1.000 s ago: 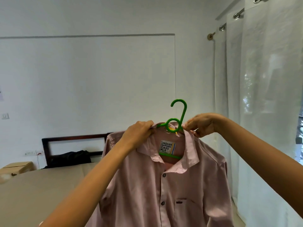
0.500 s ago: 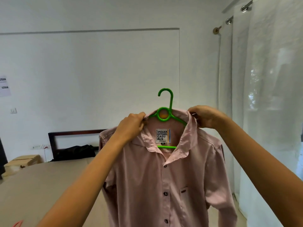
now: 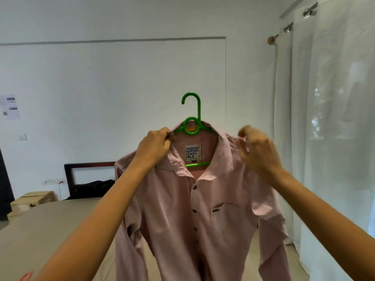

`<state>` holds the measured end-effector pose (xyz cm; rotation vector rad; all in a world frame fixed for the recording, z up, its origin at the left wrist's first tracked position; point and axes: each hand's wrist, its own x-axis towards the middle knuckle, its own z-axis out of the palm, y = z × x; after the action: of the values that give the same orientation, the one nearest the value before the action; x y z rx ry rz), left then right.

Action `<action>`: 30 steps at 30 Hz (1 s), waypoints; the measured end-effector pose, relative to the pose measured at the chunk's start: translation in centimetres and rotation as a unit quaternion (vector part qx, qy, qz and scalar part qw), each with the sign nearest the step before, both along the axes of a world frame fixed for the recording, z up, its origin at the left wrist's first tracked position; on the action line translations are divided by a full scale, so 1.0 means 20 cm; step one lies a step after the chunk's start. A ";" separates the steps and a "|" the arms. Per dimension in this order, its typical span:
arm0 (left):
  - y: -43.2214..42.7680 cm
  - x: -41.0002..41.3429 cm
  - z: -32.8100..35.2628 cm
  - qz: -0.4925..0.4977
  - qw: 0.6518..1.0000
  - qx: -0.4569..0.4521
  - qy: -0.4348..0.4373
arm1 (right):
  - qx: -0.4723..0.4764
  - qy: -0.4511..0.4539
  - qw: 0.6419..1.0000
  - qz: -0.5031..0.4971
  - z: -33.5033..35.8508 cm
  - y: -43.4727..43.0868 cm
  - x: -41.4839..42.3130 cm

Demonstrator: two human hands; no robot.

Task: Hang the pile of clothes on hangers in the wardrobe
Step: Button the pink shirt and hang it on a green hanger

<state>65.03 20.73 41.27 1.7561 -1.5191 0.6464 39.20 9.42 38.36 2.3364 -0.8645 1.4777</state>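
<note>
Well, a pink shirt (image 3: pixel 192 220) sits on a green hanger (image 3: pixel 191 126), raised in front of the bed (image 3: pixel 40 230) and hiding part of its headboard (image 3: pixel 89 165). The left hand (image 3: pixel 154 147) grips the collar. The right hand (image 3: pixel 257 151), blurred, curls at the shoulder, its hold unclear. White curtains (image 3: pixel 334 118) hang just right.

Open air around hanger hook (image 3: pixel 191 102), curtain (image 3: pixel 334 138) near on right

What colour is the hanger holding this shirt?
Bright green: the hanger shows best in the head view, against the pink shirt.
</note>
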 end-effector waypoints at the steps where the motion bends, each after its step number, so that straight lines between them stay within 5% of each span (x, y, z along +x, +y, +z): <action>1: 0.01 0.01 0.01 -0.001 1.000 -0.008 -0.001 | -0.047 0.022 0.998 -0.022 0.05 -0.06 -0.02; 4: 0.02 0.03 0.04 -0.002 0.999 -0.036 -0.019 | 0.040 0.075 0.993 0.079 0.12 -0.20 -0.01; 9: 0.04 0.05 0.04 -0.002 0.994 -0.096 -0.041 | 0.114 -0.032 0.973 0.200 0.12 -0.25 0.04; 15: 0.07 0.14 0.05 -0.045 0.991 -0.096 -0.082 | 0.488 -0.091 0.827 0.264 0.22 -0.21 0.05; 17: 0.09 0.14 0.05 -0.068 0.988 -0.096 -0.098 | 0.544 -0.096 0.798 0.241 0.29 -0.22 0.04; 19: 0.10 0.13 0.06 -0.081 0.985 -0.098 -0.112 | 0.506 -0.085 0.832 0.210 0.30 -0.21 0.05; 23: 0.07 0.14 0.05 -0.053 0.987 -0.103 -0.110 | 0.251 0.073 0.962 0.081 0.22 -0.13 0.09; 25: 0.07 0.17 0.05 -0.031 0.989 -0.108 -0.092 | 0.231 0.009 0.963 0.139 0.17 -0.12 0.03; 27: 0.08 0.20 0.05 -0.013 0.991 -0.110 -0.079 | 0.306 -0.041 0.928 0.208 0.12 -0.11 -0.06; 30: 0.09 0.25 0.08 -0.009 0.991 -0.112 -0.074 | 0.302 -0.079 0.925 0.215 -0.01 -0.12 -0.14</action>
<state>70.01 22.56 42.84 1.5521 -1.4932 0.9182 36.32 6.94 38.13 3.0465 -1.0071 1.7826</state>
